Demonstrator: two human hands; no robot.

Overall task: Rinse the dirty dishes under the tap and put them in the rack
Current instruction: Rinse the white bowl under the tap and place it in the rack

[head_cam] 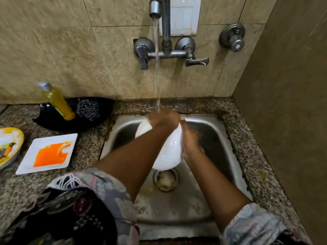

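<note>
Fingers of the left hand (163, 119) and right hand (190, 140) clamped a wet white dish (168, 152) under the tap (155, 7) stream at twelve o'clock; slick glaze could slip into the sink (221, 147).

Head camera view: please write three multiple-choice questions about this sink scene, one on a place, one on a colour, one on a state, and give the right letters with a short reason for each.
1. Where does the square white plate lie?
A. on the counter, on the left side of the sink
B. inside the sink
C. on the tap handles

2. What colour is the smear on the square white plate?
A. green
B. orange
C. blue

3. What is the state of the tap?
A. shut off
B. running
C. covered with a cloth

Answers:
1 A: the plate rests flat on the speckled counter, beside the sink and not in it.
2 B: a bright orange patch covers the plate's middle.
3 B: a stream of water falls from the spout onto the left hand, which, with the right hand, holds the white bowl over the basin.
</note>
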